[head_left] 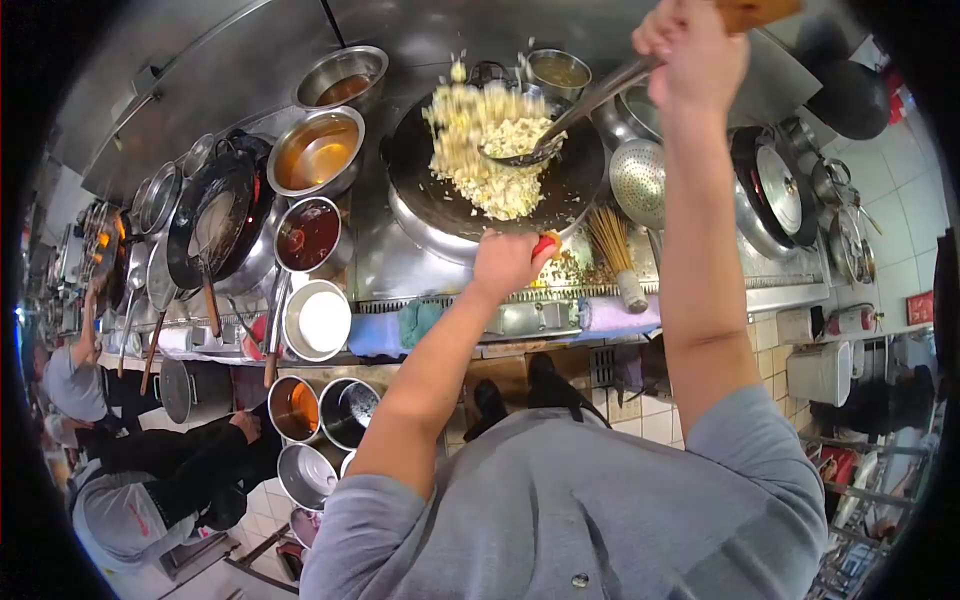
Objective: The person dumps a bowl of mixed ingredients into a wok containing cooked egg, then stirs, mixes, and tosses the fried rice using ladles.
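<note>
The left hand [510, 262] was closed in a narrow fist at the near edge of a large, round, dark metal wok [578, 185], with a small red grip [544, 243] showing beside the thumb; whether this was a cloth or part of a handle could not be told. The right hand [700, 60], raised and blurred, was wrapped around the upper end of a long-handled steel ladle [603, 92] with a brown wooden butt [762, 12]. The ladle slanted down and leftward from that hand, its bowl over the wok.

Pale yellow-and-white chopped food [500, 198] lay in the wok, just beyond the left hand, with some in the ladle's bowl and some in the air above. It looked soft, light and loose, likely to scatter if flung hard. The wok looked rigid, heavy and probably hot, best gripped at the near edge through that red grip; the ladle seemed stiff, best held by its wood, clear of the steel.

Right of the left hand lay a tan bamboo brush [610, 238], and below the right hand a round perforated steel strainer [637, 182]. Left of the left hand stood a steel bowl of amber liquid [318, 152] and a steel pot of dark red sauce [308, 236].
</note>
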{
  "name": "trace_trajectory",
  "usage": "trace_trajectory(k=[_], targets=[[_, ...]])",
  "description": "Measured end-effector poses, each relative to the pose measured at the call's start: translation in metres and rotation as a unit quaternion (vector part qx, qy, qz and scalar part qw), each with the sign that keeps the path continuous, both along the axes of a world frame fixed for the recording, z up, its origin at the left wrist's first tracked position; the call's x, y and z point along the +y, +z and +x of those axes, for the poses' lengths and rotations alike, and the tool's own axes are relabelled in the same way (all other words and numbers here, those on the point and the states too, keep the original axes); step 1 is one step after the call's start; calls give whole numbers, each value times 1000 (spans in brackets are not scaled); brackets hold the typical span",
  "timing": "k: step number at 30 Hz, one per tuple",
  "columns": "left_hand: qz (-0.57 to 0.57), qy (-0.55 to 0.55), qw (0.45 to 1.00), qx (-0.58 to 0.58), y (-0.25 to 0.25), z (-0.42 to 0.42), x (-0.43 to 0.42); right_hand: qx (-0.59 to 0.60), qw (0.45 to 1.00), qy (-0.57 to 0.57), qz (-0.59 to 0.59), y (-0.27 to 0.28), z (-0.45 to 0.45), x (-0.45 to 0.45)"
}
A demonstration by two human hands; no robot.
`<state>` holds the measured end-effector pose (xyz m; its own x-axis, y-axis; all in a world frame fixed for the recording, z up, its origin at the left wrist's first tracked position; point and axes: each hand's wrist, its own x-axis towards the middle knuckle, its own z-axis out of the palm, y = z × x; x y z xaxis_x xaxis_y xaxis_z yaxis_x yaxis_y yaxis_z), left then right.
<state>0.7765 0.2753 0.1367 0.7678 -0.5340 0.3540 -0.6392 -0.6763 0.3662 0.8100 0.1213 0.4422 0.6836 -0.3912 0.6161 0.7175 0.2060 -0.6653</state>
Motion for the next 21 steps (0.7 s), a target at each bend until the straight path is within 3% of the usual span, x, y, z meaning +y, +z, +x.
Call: trace_trajectory(k=[2, 3, 4, 6, 9, 11, 12, 14, 15, 16, 18, 21], targets=[[15, -6, 999, 30, -7, 10, 0, -26, 999, 23, -1, 2, 8, 0], [-17, -12, 1000, 10, -15, 13, 0, -7, 998, -46, -39, -19, 22, -2], [-47, -19, 999, -11, -19, 15, 2, 11, 990, -115, -76, -47, 40, -4], [-47, -32, 997, 48, -15, 12, 12, 68, 974, -142, -161, -169, 121, 4], [2, -10, 998, 57, -10, 11, 15, 140, 967, -121, -174, -123, 122, -4], [27, -12, 997, 74, -7, 13, 14, 147, 986, -10, -73, -85, 73, -10], [50, -11, 994, 93, -4, 13, 14, 135, 989, 21, -54, -83, 57, -16], [73, -5, 991, 107, 2, 13, 12, 37, 985, -98, -138, -159, 79, 5], [70, -2, 990, 123, 3, 13, 11, 60, 984, -51, -163, -178, 97, 11], [66, 2, 988, 139, 4, 12, 9, 45, 976, -50, -207, -174, 122, 12], [74, 9, 992, 106, -4, 5, 9, 84, 983, 29, -158, -124, 110, 29], [65, 37, 996, 55, -8, 9, 5, -9, 982, 41, -183, -120, 73, 37]])
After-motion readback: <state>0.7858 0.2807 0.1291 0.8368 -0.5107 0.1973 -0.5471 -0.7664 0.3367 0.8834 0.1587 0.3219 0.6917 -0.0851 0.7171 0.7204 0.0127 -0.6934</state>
